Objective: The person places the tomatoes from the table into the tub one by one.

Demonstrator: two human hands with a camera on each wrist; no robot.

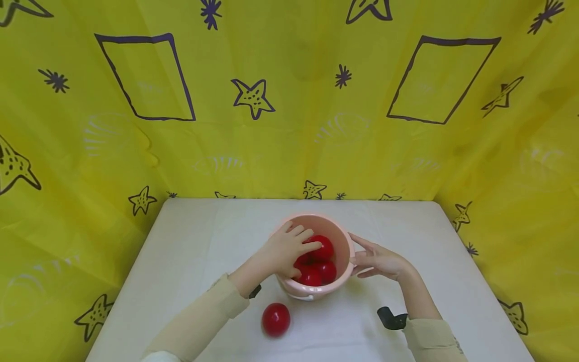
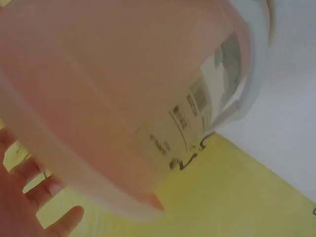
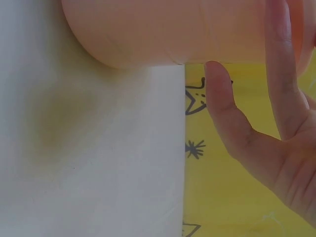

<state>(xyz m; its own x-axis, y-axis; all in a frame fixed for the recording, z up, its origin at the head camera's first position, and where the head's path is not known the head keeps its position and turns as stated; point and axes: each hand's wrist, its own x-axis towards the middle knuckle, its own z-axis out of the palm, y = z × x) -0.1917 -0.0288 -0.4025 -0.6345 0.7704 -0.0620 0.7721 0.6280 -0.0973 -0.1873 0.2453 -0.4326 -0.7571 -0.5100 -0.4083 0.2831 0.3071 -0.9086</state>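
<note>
A pink bucket [image 1: 344, 236] stands on the white table, and several shiny red balls [image 1: 322, 247] lie inside it. My left hand [image 1: 289, 249] reaches over its left rim, fingers spread above the balls and touching the upper one in the head view. In the left wrist view, the fingers of that hand [image 2: 29, 192] show beyond the bucket's rim [image 2: 89, 177]. My right hand [image 1: 382, 260] is at the right side of the bucket, its fingers extended against the wall near the rim. The right wrist view shows thumb and finger straight along the bucket [image 3: 173, 34].
One more red ball [image 1: 276, 320] lies on the table [image 1: 203, 241] in front of the bucket, below my left forearm. A yellow patterned curtain [image 1: 294, 141] encloses the table at the back and both sides. Black wrist mounts [image 1: 391, 319] stick out beside the forearms.
</note>
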